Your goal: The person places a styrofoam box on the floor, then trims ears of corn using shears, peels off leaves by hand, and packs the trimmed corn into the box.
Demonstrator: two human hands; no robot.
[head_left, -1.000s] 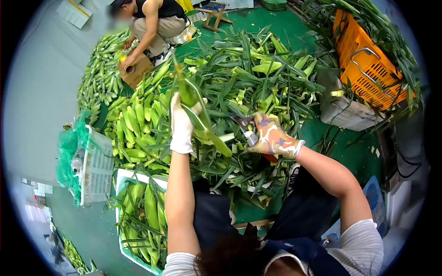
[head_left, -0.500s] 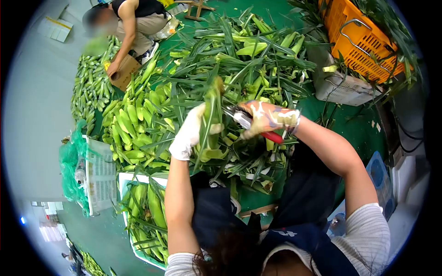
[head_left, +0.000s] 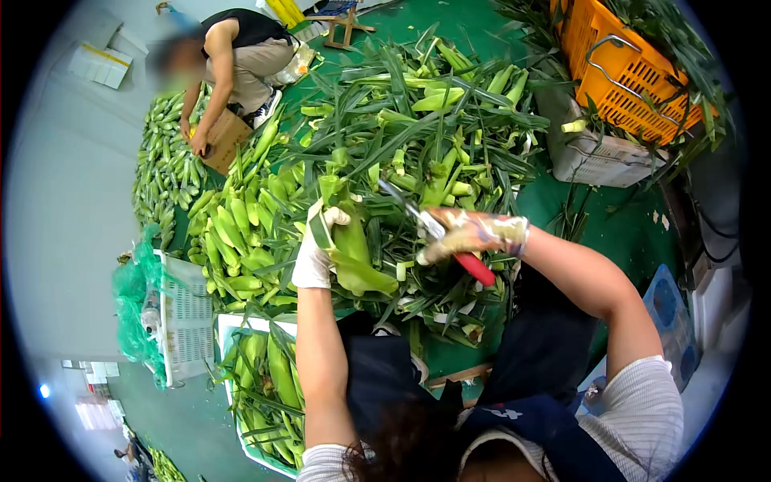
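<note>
I judge trimming of the plump, green, husk-wrapped corn ear in hand; a further cut calls for blades at its stalk; it appears smooth, flared at the near end, clasped by the white-gloved left hand; right of the ear, apart, the camouflage-gloved right hand grips red-handled metal shears.

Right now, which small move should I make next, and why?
Perhaps bring the shears a little toward the corn: the left hand holds it, while the shears, gripped in the right hand, sit apart from it.
</note>
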